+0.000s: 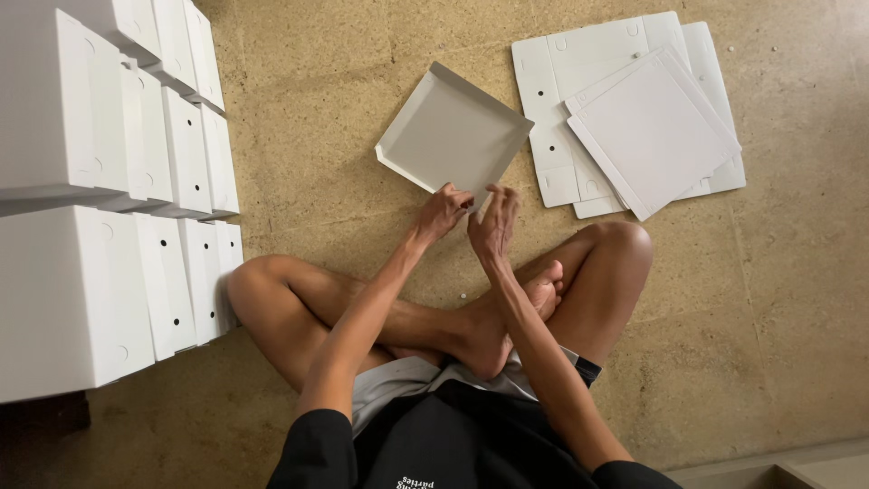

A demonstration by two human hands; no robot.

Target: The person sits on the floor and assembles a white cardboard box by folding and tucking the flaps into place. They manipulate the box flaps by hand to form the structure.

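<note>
I sit cross-legged on a tan floor. A white cardboard tray [453,134] with shallow folded walls lies tilted in front of my feet. My left hand [442,213] pinches its near corner. My right hand [493,225] is right beside it at the same corner, fingers bent and touching the edge of the card. Both hands meet above my crossed ankles.
A pile of flat white cardboard blanks [634,118] with punched holes lies on the floor at the right. Stacks of assembled white boxes [109,190] stand in rows along the left. My knees [253,281] spread to either side.
</note>
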